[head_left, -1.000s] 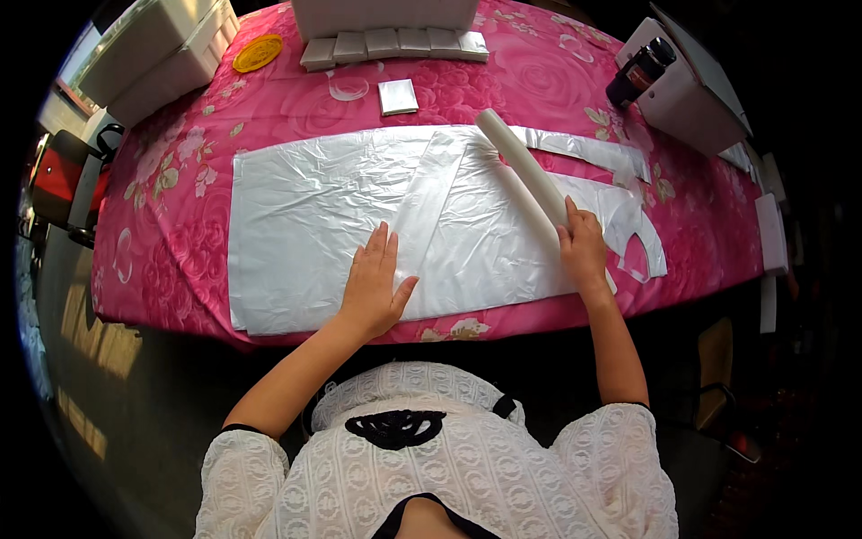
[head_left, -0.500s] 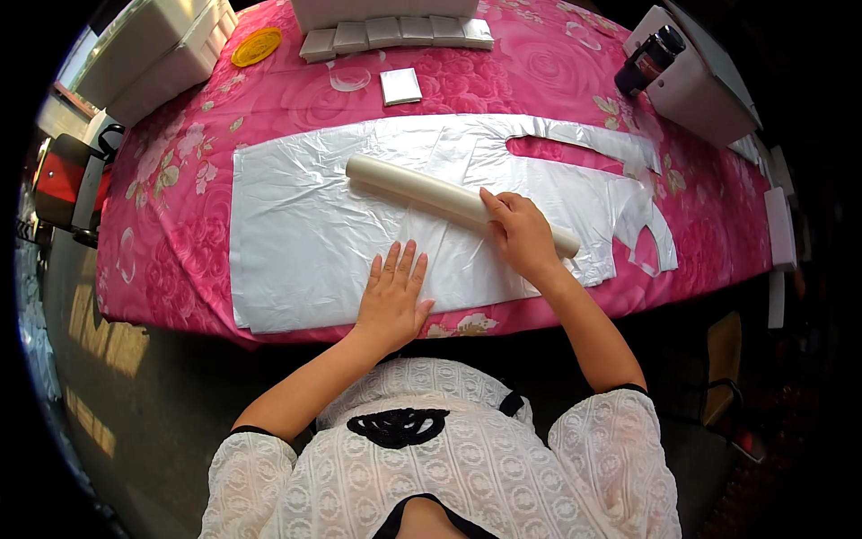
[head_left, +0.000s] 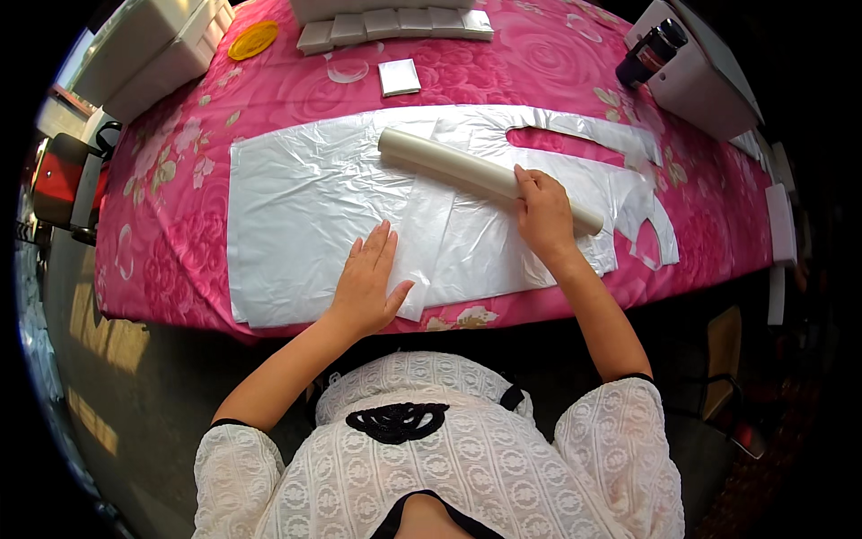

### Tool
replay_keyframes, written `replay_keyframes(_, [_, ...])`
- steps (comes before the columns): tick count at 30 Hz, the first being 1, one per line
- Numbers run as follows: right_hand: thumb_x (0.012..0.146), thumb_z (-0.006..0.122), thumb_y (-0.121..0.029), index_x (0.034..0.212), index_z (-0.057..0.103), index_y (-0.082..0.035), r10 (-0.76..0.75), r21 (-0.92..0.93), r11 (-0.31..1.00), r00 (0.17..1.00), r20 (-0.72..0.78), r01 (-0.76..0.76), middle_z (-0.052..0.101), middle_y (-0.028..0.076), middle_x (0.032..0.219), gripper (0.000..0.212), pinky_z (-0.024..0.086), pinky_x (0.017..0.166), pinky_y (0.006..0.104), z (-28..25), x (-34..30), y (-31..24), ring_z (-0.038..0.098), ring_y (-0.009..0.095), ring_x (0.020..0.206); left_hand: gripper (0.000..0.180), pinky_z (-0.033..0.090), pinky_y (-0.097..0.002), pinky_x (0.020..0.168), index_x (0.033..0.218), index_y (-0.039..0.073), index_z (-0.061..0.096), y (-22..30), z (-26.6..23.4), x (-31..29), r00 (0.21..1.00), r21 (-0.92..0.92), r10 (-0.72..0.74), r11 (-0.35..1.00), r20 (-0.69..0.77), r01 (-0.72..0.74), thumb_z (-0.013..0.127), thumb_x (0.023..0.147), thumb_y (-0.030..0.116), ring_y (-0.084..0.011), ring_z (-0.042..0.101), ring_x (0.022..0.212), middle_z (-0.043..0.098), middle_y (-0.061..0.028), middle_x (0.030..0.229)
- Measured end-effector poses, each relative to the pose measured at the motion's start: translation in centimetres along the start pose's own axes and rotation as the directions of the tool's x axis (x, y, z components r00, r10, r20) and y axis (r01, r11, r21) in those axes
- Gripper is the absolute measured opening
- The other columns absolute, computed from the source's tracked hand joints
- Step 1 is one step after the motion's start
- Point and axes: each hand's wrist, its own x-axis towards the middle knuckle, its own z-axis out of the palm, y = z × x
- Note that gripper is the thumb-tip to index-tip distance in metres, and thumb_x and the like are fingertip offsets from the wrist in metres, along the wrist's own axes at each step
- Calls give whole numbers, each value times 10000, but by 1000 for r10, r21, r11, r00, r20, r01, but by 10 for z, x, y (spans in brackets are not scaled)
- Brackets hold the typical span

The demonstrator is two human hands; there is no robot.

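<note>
A stack of flat white plastic bags point(head_left: 296, 216) lies spread on the pink flowered tablecloth point(head_left: 171, 198). On top of it lies a pale cream roll point(head_left: 458, 163), slanting from upper left to lower right. My right hand point(head_left: 541, 214) grips the roll near its right end. My left hand point(head_left: 368, 280) lies flat, fingers spread, on the bags near the table's front edge. The bags' handle loops point(head_left: 646, 202) reach out to the right.
At the back stand a row of small grey-white blocks point(head_left: 395, 25), a small silver square point(head_left: 399, 77), a yellow round lid point(head_left: 253, 39) and white boxes point(head_left: 162, 45). A dark bottle point(head_left: 651, 54) rests on a white box at the far right. A red chair point(head_left: 56, 180) is left.
My right hand has swung the roll from the right end of the bags toward the middle, turning it to a flatter slant. My left hand stayed pressed on the bags.
</note>
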Motion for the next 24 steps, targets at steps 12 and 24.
replay_keyframes(12, [776,553,-107,1153,559,-27,-677,326,721,723,139,612,515,91,1262,386,378,990,352,41,-2,-53,456,223,1203,761,120,-514,1079,1367,-63,232,19,17,-1,993,188,-109,977,39,100,530,827,382,-366,155,1359,173,-250,1449])
replay_keyframes(24, [726,558,-92,907,611,-53,-672,335,696,741,-10,635,624,30,1064,193,483,815,326,40,-15,-47,603,187,932,750,137,-452,1098,1353,-11,321,21,11,-15,959,153,180,964,218,-216,528,805,458,-283,220,1355,272,-174,1438])
